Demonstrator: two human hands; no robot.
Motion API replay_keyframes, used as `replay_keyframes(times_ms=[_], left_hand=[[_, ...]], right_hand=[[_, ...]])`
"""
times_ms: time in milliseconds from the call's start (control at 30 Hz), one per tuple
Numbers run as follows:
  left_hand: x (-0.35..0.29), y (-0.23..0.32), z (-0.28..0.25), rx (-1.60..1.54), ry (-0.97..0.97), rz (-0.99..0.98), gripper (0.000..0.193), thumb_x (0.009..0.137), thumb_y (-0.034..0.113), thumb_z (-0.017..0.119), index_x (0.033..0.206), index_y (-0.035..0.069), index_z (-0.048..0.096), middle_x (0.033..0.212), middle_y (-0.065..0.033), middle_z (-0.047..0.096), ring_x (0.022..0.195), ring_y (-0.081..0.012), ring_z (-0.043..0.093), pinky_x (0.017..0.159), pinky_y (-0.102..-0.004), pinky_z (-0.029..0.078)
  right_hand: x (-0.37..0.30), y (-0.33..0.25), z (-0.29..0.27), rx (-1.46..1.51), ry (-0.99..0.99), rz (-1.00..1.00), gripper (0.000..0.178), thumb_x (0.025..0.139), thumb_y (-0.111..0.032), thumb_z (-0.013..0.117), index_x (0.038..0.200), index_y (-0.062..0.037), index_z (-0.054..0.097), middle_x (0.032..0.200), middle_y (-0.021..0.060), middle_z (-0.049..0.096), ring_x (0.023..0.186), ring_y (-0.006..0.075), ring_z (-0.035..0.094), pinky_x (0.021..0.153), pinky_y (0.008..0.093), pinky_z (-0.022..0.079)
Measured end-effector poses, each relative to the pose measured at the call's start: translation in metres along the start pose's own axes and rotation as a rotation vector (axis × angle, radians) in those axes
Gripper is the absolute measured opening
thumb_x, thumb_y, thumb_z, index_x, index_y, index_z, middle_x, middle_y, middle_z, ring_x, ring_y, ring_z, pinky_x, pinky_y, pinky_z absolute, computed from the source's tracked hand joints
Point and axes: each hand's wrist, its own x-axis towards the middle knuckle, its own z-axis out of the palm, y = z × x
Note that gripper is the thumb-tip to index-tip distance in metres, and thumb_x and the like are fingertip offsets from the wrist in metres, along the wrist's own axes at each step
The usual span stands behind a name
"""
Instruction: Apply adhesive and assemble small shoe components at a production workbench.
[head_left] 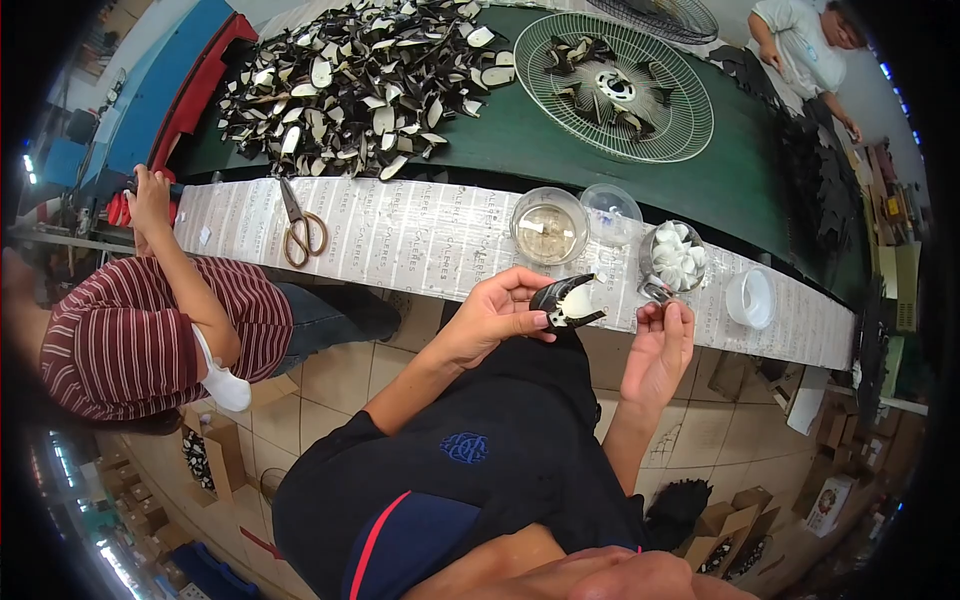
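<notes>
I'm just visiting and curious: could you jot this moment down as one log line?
left hand: holds black-and-white shoe piece | right hand: pinches small metal clip | nearby: glass bowl, scissors

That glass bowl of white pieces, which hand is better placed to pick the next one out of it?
Probably the right hand: its fingertips sit just below the glass bowl of white pieces, pinching only something small. The left hand is farther off and holds the black-and-white piece.

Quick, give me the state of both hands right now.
Left hand: closed on a black-and-white shoe piece.
Right hand: fingers pinched at a small metal clip.
</notes>
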Motion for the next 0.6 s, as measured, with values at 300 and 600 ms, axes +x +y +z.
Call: replay_keyframes(times_ms=[300,600], left_hand=[[-0.001,-0.006,0.0,0.018,0.02,-0.024,0.039,0.086,0.005,0.068,0.119,-0.002,0.049,0.108,-0.0114,0.063,0.096,-0.0172,0.063,0.081,-0.0321,0.057],[-0.011,-0.014,0.0,-0.024,0.039,-0.046,0.038,0.087,0.006,0.067,0.12,-0.002,0.049,0.108,-0.01,0.062,0.097,-0.0157,0.062,0.081,-0.0317,0.057]], right_hand=[[-0.019,-0.012,0.01,-0.324,-0.273,-0.161,0.01,0.089,0.0,0.059,0.099,0.001,0.056,0.114,0.0244,0.061,0.104,0.0196,0.059,0.096,0.0321,0.042],[-0.027,-0.014,0.022,-0.708,-0.419,-0.35,0.012,0.09,-0.007,0.064,0.097,0.0024,0.061,0.104,0.0168,0.066,0.096,0.0211,0.06,0.087,0.0309,0.045]])
